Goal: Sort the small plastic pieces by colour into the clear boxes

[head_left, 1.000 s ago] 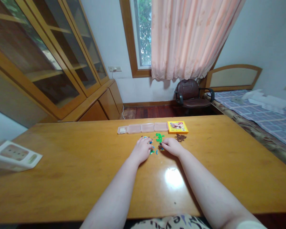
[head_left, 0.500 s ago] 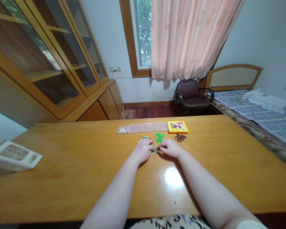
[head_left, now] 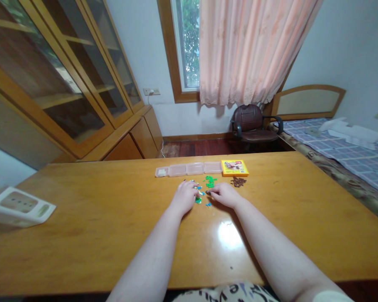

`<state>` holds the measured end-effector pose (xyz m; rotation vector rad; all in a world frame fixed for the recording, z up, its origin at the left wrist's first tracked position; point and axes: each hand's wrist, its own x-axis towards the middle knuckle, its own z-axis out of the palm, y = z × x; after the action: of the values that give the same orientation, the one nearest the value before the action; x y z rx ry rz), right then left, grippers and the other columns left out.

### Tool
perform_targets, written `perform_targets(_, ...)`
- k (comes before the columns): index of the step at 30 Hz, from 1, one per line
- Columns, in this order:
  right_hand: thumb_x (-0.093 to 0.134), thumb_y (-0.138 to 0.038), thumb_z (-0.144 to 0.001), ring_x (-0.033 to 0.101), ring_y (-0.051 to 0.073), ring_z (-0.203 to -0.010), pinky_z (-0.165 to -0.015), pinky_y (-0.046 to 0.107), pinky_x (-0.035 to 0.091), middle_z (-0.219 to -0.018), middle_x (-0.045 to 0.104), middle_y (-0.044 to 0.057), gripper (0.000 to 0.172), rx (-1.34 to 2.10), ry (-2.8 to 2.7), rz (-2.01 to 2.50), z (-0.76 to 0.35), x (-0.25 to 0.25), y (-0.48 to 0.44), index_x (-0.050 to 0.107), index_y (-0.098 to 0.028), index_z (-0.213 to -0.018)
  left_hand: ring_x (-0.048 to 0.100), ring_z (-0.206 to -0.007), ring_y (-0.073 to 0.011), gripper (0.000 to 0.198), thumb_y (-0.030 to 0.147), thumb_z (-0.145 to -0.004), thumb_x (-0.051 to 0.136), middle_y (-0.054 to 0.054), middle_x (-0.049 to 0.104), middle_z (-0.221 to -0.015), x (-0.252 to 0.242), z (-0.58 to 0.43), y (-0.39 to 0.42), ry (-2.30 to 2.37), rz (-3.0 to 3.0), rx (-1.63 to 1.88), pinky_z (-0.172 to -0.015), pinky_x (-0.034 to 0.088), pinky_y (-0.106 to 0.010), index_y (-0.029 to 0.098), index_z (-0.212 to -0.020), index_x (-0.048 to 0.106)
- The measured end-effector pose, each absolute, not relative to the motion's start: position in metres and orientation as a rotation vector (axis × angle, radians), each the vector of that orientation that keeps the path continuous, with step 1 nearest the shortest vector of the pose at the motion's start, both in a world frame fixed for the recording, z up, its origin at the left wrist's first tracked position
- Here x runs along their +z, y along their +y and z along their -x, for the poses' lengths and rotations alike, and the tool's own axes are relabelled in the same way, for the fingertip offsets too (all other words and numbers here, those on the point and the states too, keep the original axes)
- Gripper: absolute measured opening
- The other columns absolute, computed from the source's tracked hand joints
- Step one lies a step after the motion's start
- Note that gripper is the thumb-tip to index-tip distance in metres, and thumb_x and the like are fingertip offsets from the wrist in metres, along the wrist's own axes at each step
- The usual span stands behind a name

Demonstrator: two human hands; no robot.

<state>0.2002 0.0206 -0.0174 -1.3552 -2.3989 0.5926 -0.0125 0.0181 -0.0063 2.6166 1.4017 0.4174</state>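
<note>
On the table [head_left: 82, 218], both forearms reach forward — left hand [head_left: 185, 196] palm-down over small coloured pieces [head_left: 202, 194], right hand [head_left: 224, 195] with fingertips drawn together; whether either grasps one is unclear.

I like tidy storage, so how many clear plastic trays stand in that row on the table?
4, in one row on the wooden table: a smaller clear plastic tray at the left, then three larger ones, the last beside the flat yellow box.
</note>
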Motion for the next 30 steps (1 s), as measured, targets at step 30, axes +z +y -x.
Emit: perform_targets(30,0.048,-0.022,-0.081,0.053,0.013,-0.061,-0.059,0.022,0.034,-0.068,0.068,0.004,0.026,0.741,-2.519,1.153,-0.188,-0.013,0.013,0.072,-0.017,-0.075,0.054,-0.108,-0.0225,0.025,0.010,-0.077,0.057,-0.004,0.065,-0.111,-0.012,0.011,0.019,1.304,-2.604,0.363,-0.099,0.037,-0.042,0.027,-0.083,0.074)
